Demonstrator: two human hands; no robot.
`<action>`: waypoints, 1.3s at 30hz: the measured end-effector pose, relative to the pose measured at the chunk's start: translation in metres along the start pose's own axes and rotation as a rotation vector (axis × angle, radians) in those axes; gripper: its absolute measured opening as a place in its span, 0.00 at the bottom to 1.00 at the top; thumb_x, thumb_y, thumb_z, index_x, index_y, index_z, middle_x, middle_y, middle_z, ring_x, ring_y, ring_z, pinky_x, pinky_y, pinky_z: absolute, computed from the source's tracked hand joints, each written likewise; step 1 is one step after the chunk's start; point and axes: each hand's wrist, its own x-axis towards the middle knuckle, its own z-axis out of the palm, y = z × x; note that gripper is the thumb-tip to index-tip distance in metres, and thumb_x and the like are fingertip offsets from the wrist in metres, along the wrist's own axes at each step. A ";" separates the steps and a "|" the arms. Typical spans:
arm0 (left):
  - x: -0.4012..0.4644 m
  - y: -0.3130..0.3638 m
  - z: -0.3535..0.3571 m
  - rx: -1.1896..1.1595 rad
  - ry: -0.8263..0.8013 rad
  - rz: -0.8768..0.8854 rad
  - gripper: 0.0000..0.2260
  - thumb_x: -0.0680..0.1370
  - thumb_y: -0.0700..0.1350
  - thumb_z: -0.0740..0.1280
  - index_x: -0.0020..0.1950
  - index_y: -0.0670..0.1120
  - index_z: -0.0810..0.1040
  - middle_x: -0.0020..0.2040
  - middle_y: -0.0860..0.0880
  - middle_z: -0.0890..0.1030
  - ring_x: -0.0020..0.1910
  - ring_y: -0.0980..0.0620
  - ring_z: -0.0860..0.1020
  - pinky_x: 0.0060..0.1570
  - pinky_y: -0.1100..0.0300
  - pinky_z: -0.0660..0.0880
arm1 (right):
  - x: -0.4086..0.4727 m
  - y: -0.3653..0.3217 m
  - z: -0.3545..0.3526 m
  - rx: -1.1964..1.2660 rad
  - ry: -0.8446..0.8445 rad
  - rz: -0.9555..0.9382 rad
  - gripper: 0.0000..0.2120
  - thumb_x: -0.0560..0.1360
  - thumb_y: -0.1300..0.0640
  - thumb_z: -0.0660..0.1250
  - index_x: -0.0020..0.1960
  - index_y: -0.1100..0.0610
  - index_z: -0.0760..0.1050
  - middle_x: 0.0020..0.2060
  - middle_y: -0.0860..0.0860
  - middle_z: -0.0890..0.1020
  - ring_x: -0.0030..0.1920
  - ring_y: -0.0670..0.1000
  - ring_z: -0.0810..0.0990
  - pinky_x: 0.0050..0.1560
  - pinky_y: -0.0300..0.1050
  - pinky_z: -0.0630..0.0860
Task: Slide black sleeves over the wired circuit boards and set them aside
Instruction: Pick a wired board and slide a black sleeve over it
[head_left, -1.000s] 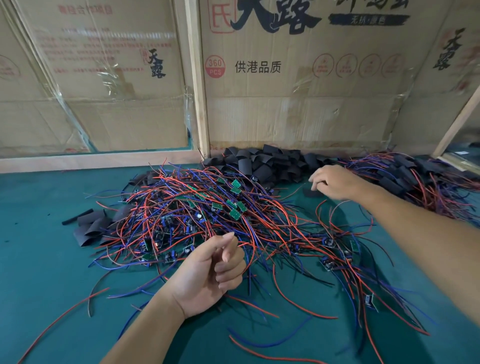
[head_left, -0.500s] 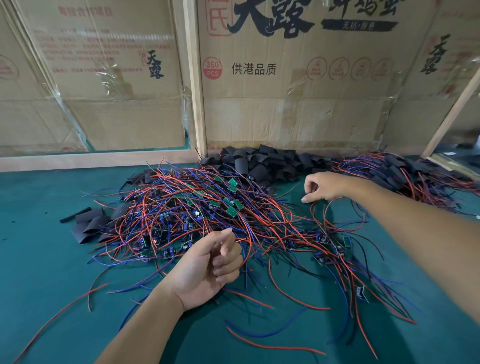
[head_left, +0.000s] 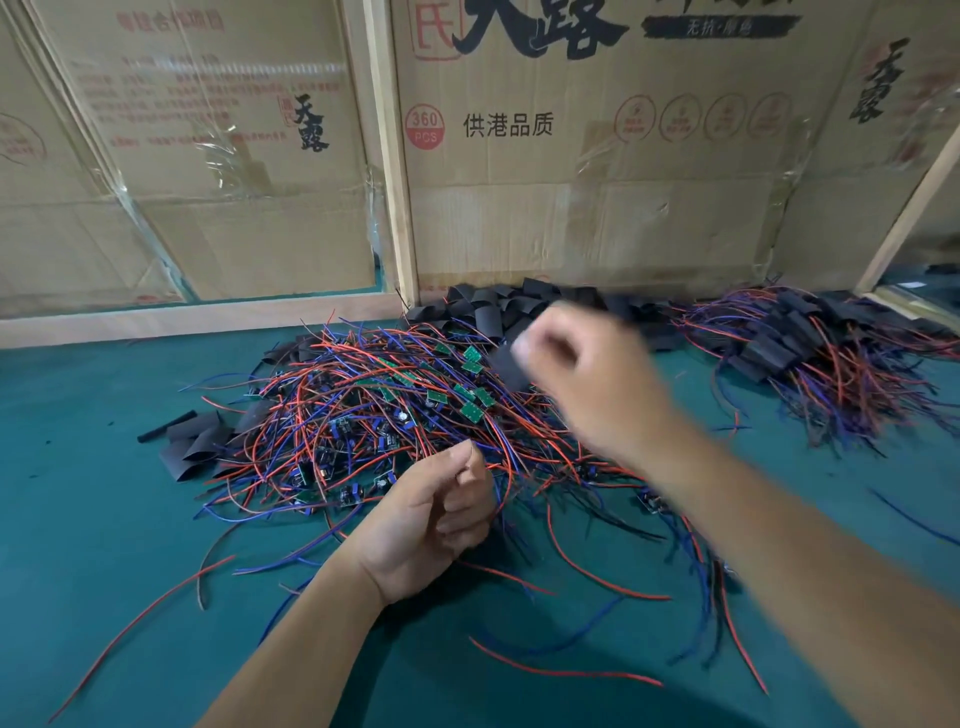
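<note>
- My right hand (head_left: 587, 384) is up over the far side of the wire heap (head_left: 395, 415), forearm reaching in from the lower right; it is blurred.
- Its curled fingers pinch a black sleeve (head_left: 506, 366), which hangs just below and left of the fingertips, above the green boards (head_left: 470, 400).
- My left hand (head_left: 431, 519) sits at the near edge of the heap, palm turned right, forearm coming up from the bottom edge.
- Its fingers are curled with the thumb laid against the forefinger; I cannot tell whether it has a wire pinched there, as red and blue strands pass right beside the fingertips.
- Loose sleeves (head_left: 498, 309) lie piled against the cardboard (head_left: 597, 208) behind the heap, well beyond my left hand.
- A few flat sleeves (head_left: 195, 447) lie at the heap's left edge on the green mat (head_left: 78, 467).
- The sleeved pile (head_left: 795, 353) sits at far right, apart from both hands.
</note>
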 end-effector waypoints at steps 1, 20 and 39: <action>0.000 -0.001 0.000 0.014 0.001 0.031 0.17 0.76 0.54 0.73 0.42 0.46 0.69 0.30 0.54 0.61 0.25 0.59 0.58 0.24 0.67 0.59 | -0.024 -0.015 0.020 0.025 -0.078 0.030 0.08 0.78 0.54 0.67 0.41 0.54 0.77 0.33 0.47 0.80 0.35 0.44 0.76 0.37 0.36 0.69; -0.003 0.002 0.008 0.198 0.081 0.008 0.17 0.68 0.63 0.77 0.37 0.51 0.80 0.25 0.55 0.64 0.28 0.52 0.53 0.26 0.62 0.51 | -0.080 -0.007 0.047 0.981 -0.288 0.540 0.17 0.73 0.54 0.70 0.58 0.63 0.80 0.44 0.54 0.81 0.45 0.50 0.76 0.37 0.39 0.67; -0.018 0.047 -0.008 0.589 0.603 0.270 0.19 0.79 0.57 0.67 0.33 0.48 0.74 0.26 0.52 0.62 0.24 0.54 0.56 0.26 0.63 0.53 | -0.070 0.010 0.020 1.156 -0.229 0.522 0.13 0.73 0.53 0.69 0.52 0.61 0.80 0.51 0.58 0.82 0.52 0.54 0.82 0.40 0.42 0.80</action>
